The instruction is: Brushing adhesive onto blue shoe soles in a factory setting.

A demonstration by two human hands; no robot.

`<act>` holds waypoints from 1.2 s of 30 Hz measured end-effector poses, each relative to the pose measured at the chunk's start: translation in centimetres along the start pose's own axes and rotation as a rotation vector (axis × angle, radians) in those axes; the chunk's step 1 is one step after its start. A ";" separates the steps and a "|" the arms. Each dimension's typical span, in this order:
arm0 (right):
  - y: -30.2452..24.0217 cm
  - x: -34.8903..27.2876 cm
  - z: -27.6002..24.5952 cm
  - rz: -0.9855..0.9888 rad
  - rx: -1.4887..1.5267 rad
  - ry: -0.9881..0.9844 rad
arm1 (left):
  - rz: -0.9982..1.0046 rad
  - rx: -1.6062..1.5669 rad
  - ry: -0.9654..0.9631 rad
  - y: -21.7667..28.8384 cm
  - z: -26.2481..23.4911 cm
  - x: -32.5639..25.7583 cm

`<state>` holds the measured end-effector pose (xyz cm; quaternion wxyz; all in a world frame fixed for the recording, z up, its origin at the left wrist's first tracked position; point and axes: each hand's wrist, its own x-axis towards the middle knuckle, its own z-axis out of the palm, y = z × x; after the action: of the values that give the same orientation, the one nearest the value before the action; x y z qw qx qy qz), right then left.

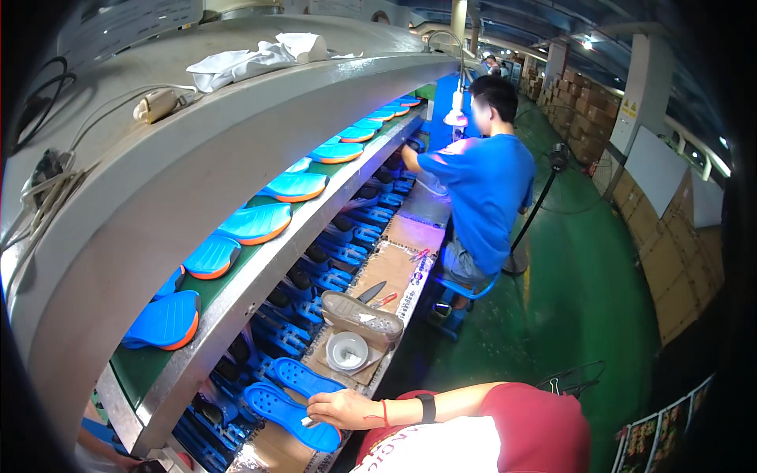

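Note:
My right hand [337, 408], with a red cord and a dark watch at the wrist, reaches in from the right. Its fingers are closed on a small whitish piece [310, 422], whose kind I cannot make out, over the heel end of a blue perforated shoe sole [276, 406]. A second blue perforated sole [303, 377] lies just beyond it on the cardboard-covered bench [272, 449]. Past the soles stand a white bowl [347, 350] with pale matter inside and a worn brownish shoe-shaped piece [359, 315]. My left hand is out of view.
Blue shoe parts with orange edges [252, 223] line a green conveyor [206, 303] under a curved grey housing [142, 185]. Blue racks [276, 335] run below it. A knife [371, 292] lies farther along. A co-worker [489, 189] sits ahead; another person's arm [102, 449] shows lower left.

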<state>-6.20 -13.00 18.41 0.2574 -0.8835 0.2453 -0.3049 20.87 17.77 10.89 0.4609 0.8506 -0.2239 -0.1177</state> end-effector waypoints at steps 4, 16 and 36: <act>-0.7 -0.3 0.4 0.025 -0.001 -0.020 | -0.053 -0.002 -0.035 -2.9 -2.7 -0.4; -0.6 -1.0 1.1 0.025 0.064 -0.043 | -0.260 -0.183 -0.019 -5.7 -2.9 -3.2; 4.1 -2.0 -2.8 0.099 0.047 -0.055 | -0.711 -1.160 -0.142 -9.1 14.0 -12.3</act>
<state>-10.54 -15.76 17.00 0.2994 -0.8722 0.2741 -0.2729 6.91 17.83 -4.46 0.7596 0.4782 0.1386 -0.4185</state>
